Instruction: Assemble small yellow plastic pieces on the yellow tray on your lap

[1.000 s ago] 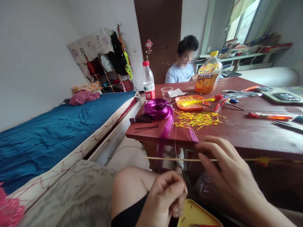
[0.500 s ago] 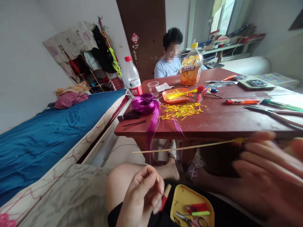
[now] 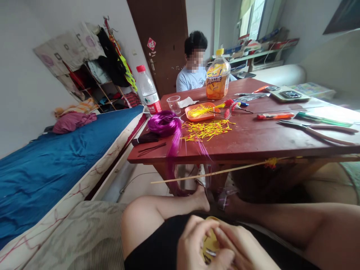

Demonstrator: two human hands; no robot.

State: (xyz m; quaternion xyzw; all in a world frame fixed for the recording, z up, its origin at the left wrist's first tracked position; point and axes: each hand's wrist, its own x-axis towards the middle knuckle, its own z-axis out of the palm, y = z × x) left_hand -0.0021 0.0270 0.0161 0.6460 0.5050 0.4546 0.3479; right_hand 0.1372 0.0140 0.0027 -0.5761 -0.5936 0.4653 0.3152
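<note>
Low in the head view, my left hand (image 3: 192,242) and my right hand (image 3: 242,240) meet above my lap, their fingers curled towards each other and fingertips close together. Whatever lies between the fingertips is too small or hidden to name. Behind them, mostly covered, is a yellow tray (image 3: 213,242); a small metallic part shows in the gap between the hands. Apart from both hands, a thin wooden stick (image 3: 197,175) extends below the table's front edge, with a yellow tuft (image 3: 271,162) near its right end.
On the red-brown table (image 3: 253,138) are purple strands (image 3: 165,123), yellow stems (image 3: 209,129), an orange dish (image 3: 194,117), pliers (image 3: 317,131), a red-orange cutter (image 3: 275,116), a tea bottle (image 3: 218,77) and a water bottle (image 3: 149,92). A person (image 3: 191,77) sits across; a bed (image 3: 70,150) stands left.
My right hand has moved from beside the stick's tuft down to my lap, leaving the stick at the table edge. My left hand has shifted right, over the tray. The view has turned slightly right.
</note>
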